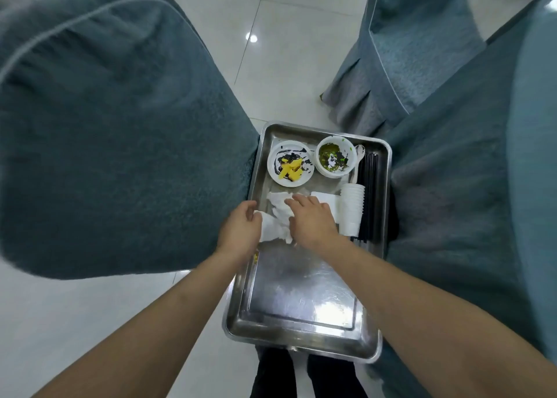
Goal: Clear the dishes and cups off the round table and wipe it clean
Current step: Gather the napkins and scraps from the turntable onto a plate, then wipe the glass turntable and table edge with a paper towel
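**Both hands on crumpled tissue in steel tray**

Right hand [312, 221]: palm down, fingers fairly straight, pressing on crumpled white tissue [278, 220]. Left hand [241, 230]: fingers curled at the tissue's left edge, gripping it over the tray's left rim. Tissue is soft, wrinkled, irregular, lying between and under the hands.

Tray [301, 304]: rectangular, shiny stainless steel, rounded corners, long axis near-to-far; near half bare and reflective.

Just right of the right hand: stack of white cups [351, 209] on its side, mouth pointing near. Black chopsticks [369, 192] along the right wall, parallel to the tray's long axis.

Far end: round white dish [291, 163] with yellow scraps; right of it, round white bowl [335, 156] with green residue.

Teal fabric chair covers [105, 126] flank the tray; glossy tiled floor [286, 51].
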